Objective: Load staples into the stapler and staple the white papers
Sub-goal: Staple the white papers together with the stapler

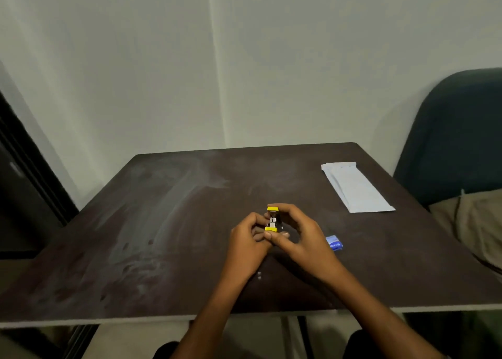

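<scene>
Right now, from the head view, the loading step looks under way: the left hand and right hand both curl round the small yellow stapler, held just above the counter near its middle. Next, I'd guess, a staple strip must come from the blue box beside the right hand. White papers lie well apart, by the far right edge; open room spreads leftward.

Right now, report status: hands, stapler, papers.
Left hand and right hand both grip the yellow stapler, held open above the table. White papers untouched, far right. Blue staple box beside right hand.
</scene>
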